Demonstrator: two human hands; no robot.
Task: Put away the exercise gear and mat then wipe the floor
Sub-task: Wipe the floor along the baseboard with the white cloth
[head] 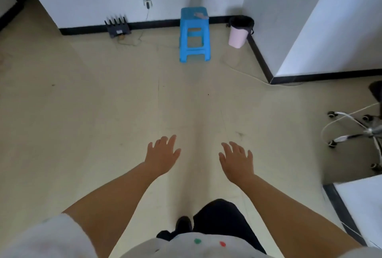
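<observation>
So from my end, fingers (171, 141) on both hands are spread out straight and holding nothing at all, palms facing down over the floor (103, 102). Left hand (162, 157) and right hand (237, 161) hover side by side with a gap between them, bare forearms stretched forward from the bottom of the view. Below them I can see a light shirt (186, 245) with a green and a red dot, plus dark trousers and a dark shoe on the floor. The floor is a pale beige with a few scuffs and specks. No mat or exercise gear shows in my view, so I can't tell where those are. Toward the far wall there's a blue plastic stool (194, 34) with something small lying on its seat, too blurry to make out. Just to its right, in the corner, sits a pink bin (238, 34) with a black liner. To the stool's left, against the skirting, is a black router (117, 27) with its antennas up and a cable running up the wall. At the right edge there's an office chair base (359, 129) on casters with a white cable looped around it.
</observation>
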